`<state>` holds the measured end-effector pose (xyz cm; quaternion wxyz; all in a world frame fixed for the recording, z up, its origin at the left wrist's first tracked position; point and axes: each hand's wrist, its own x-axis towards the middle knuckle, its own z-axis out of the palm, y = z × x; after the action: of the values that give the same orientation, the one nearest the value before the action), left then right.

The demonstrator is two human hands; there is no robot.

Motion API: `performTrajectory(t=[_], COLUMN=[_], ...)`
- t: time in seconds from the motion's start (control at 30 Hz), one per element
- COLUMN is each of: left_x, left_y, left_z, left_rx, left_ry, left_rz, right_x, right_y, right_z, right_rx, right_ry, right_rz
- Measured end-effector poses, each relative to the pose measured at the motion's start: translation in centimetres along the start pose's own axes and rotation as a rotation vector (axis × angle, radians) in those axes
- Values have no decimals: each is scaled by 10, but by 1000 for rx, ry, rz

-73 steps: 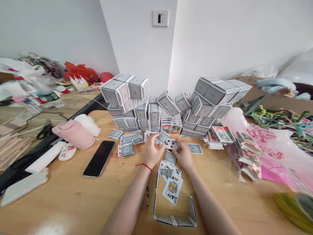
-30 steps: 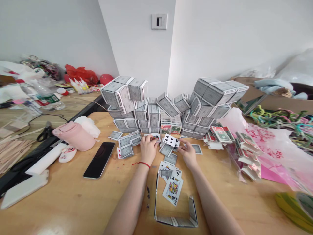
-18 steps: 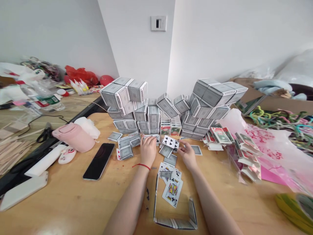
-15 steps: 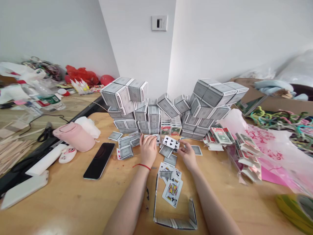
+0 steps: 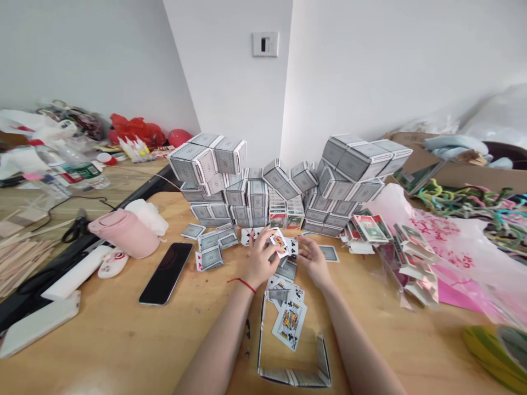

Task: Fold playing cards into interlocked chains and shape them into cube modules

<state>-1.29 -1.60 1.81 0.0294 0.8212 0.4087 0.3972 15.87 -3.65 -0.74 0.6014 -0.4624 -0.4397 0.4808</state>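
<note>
My left hand [image 5: 258,259] pinches a face-up court card [image 5: 278,241] and holds it against a clubs card [image 5: 290,247] that my right hand [image 5: 313,261] grips from the other side. Both hands hover over loose playing cards [image 5: 288,269] scattered on the wooden table [image 5: 123,340]. A face-up king of clubs [image 5: 290,323] lies nearer me, inside a low open frame made of cards [image 5: 293,376]. Behind the hands rises a wall of boxes built from grey-backed cards [image 5: 284,184].
A black phone [image 5: 166,265], a pink pouch [image 5: 123,226] and a white foam bar [image 5: 76,272] lie at left. Card packs [image 5: 373,227] and a pink plastic bag [image 5: 448,241] sit at right. More grey-backed cards [image 5: 214,247] lie left of my hands.
My left hand picked up a court card from the table and brought it right, up against the clubs card in my right hand. The view drifted slightly.
</note>
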Motion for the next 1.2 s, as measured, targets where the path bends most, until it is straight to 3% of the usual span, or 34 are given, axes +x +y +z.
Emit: performTrajectory(t=[0.3,0.47,0.57,0.73,0.93,1.2], left_x=[-3,-4,-4,-5,-4,-4], left_y=[1,4,2,-6,-9,-14], left_z=[-5,-7,-4,7,13,19], left_rx=[-264,-340,-381,-474,-768,-765], left_ry=[-64,-158,-137,39,31,-29], left_rz=[-24,-33,-37,-237,-457,-507], right_x=[-2,0,2,2,0,1], right_y=[3,11,13,10,6,9], right_z=[1,1,1,4,6,5], right_rx=[192,120,110,145,203,178], right_ry=[-87,40,101,120,104,46], right_rz=[120,66,30,66,80,144])
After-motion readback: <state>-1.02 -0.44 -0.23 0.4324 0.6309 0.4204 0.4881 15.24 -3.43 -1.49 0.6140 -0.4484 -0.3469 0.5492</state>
